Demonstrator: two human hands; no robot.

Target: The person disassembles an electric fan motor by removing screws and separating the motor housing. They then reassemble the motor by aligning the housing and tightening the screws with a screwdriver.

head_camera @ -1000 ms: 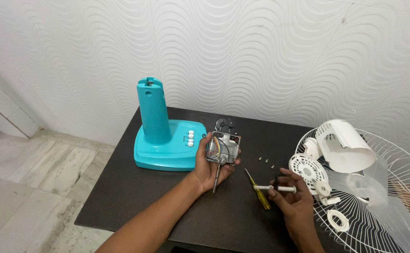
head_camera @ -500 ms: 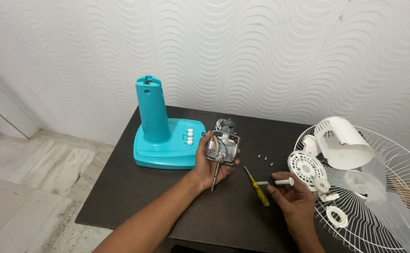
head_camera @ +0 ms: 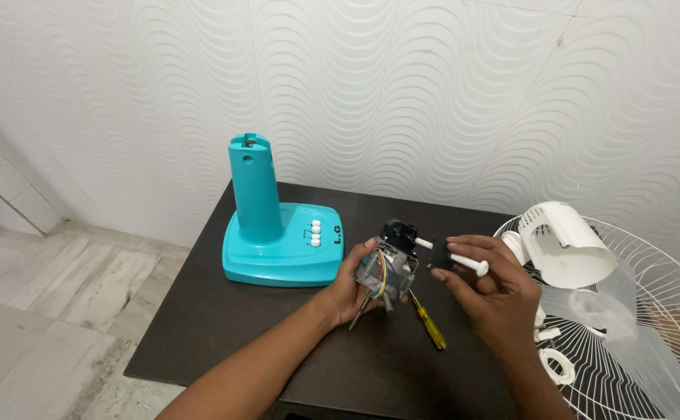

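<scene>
My left hand [head_camera: 349, 286] grips a small fan motor [head_camera: 389, 264] with coloured wires and a black top, held above the dark table [head_camera: 223, 327]. My right hand [head_camera: 486, 297] holds a white knob pin [head_camera: 464, 262] just right of the motor, its tip pointing toward the motor's black top. A yellow-handled screwdriver [head_camera: 430, 327] lies on the table between my two hands.
A teal fan base [head_camera: 277, 233] with an upright column and white buttons stands at the left of the table. At the right lie a white motor cover [head_camera: 569, 243], a white wire fan guard [head_camera: 643, 342] and small white rings [head_camera: 555, 364].
My right hand has lifted the white pin off the table and brought it up and left, close to the motor. The motor in my left hand stays about where it was.
</scene>
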